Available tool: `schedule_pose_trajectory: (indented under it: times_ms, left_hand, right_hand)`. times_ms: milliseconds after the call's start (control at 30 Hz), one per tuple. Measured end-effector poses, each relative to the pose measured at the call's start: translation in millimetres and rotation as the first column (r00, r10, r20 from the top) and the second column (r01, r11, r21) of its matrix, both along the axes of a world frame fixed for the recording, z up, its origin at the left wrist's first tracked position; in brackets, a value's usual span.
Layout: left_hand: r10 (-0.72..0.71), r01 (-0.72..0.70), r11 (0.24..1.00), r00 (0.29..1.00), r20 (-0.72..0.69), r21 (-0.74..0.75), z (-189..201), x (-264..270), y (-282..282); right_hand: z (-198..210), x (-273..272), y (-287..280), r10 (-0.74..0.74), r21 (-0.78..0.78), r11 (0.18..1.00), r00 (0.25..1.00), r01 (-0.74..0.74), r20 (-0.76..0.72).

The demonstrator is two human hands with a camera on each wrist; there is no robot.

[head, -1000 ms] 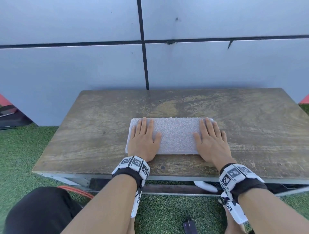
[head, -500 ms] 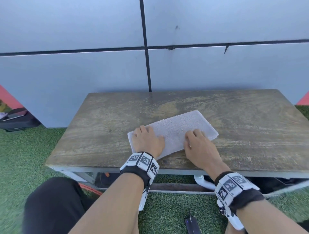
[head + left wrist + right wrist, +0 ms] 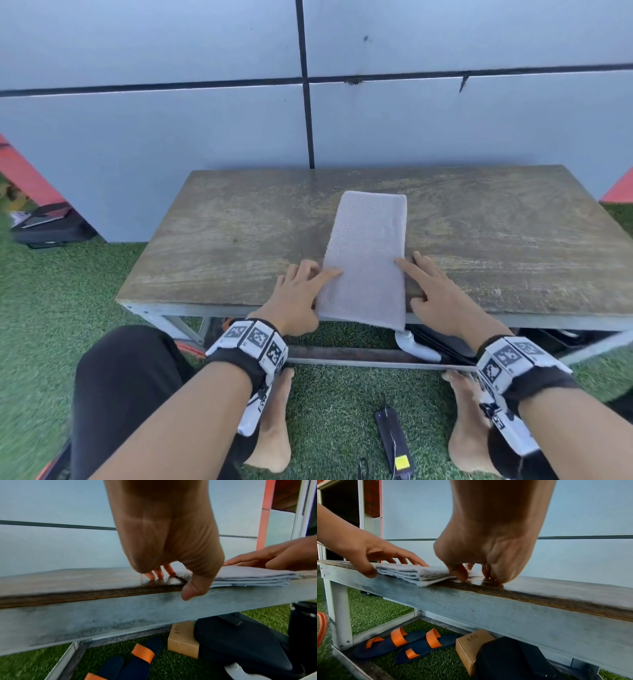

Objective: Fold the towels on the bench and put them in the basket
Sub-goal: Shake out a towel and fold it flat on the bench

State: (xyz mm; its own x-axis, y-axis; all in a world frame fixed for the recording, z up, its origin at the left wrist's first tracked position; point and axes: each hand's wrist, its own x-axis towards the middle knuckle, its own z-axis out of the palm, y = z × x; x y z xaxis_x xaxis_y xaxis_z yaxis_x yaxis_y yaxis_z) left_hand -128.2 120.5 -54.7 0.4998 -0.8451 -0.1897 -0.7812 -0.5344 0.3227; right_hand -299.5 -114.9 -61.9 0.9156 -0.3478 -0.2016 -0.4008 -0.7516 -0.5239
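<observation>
A pale grey folded towel (image 3: 366, 253) lies as a long strip on the wooden bench (image 3: 239, 233), pointing away from me. Its near end hangs slightly over the front edge. My left hand (image 3: 301, 291) sits at the towel's near left side, its index finger on the cloth and its thumb by the corner. My right hand (image 3: 431, 287) is at the near right side, with its index finger on the cloth too. The left wrist view shows the stacked layers of the towel (image 3: 248, 577). In the right wrist view my thumb touches the towel (image 3: 412, 572) at its edge. No basket is plainly in view.
A blue-grey wall stands right behind the bench. Under the bench are orange-strapped sandals (image 3: 406, 643), a cardboard box (image 3: 471, 646) and a black bag (image 3: 513, 658). An orange rim (image 3: 322, 626) shows at the left. A dark device (image 3: 394, 438) lies on the grass between my bare feet.
The towel has been turned from lying crosswise to pointing away from me. My hands went from flat on top of it to its near left and right sides.
</observation>
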Motion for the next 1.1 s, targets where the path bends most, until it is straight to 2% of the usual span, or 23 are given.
schedule_pose_trajectory:
  times_ms: [100,200,267,367,467,533,600,667,733,833,1000,1100]
  left_hand:
    - [-0.043,0.04,0.999,0.996,0.076,0.035,0,-3,-3]
    - [0.017,-0.017,0.997,1.0,-0.002,-0.075,2,-3,-7]
    - [0.042,-0.06,0.984,0.993,-0.108,-0.166,4,-1,-9]
    - [0.061,-0.124,0.963,0.965,-0.254,-0.238,12,6,-13]
    - [0.051,-0.265,0.87,0.887,-0.459,-0.416,30,-3,-13]
    - [0.055,-0.36,0.794,0.845,-0.532,-0.49,39,-11,-13]
    - [0.055,-0.391,0.759,0.835,-0.548,-0.52,41,-18,-13]
    - [0.036,-0.425,0.75,0.792,-0.61,-0.507,36,-20,-14]
    - [0.058,-0.46,0.773,0.738,-0.672,-0.438,27,-18,-16]
    - [0.167,-0.462,0.813,0.769,-0.618,-0.355,14,-13,-19]
    - [0.225,-0.505,0.759,0.796,-0.562,-0.411,16,-2,-36]
    - [0.285,-0.482,0.75,0.854,-0.436,-0.453,14,11,-54]
  right_hand:
    - [6,-9,6,0.07,-0.029,0.997,0.994,-0.073,-0.09]
    - [0,-12,11,0.074,-0.109,0.99,0.99,-0.087,-0.124]
    - [-3,-7,11,0.039,-0.084,0.996,0.998,-0.043,-0.051]
    - [2,-1,8,0.035,0.062,0.997,0.997,-0.04,0.07]
    - [18,-3,13,0.059,0.194,0.976,0.981,-0.095,0.185]
    - [30,-6,21,-0.042,0.272,0.961,0.95,-0.046,0.311]
    - [35,-5,26,-0.168,0.375,0.927,0.92,0.024,0.355]
    - [33,-1,29,-0.22,0.381,0.922,0.907,0.073,0.358]
    - [30,4,29,-0.242,0.366,0.925,0.905,0.106,0.35]
    - [28,12,29,-0.254,0.335,0.93,0.923,0.151,0.29]
    - [27,34,23,-0.281,0.281,0.937,0.924,0.207,0.259]
    - [26,53,18,-0.322,0.247,0.933,0.913,0.261,0.252]
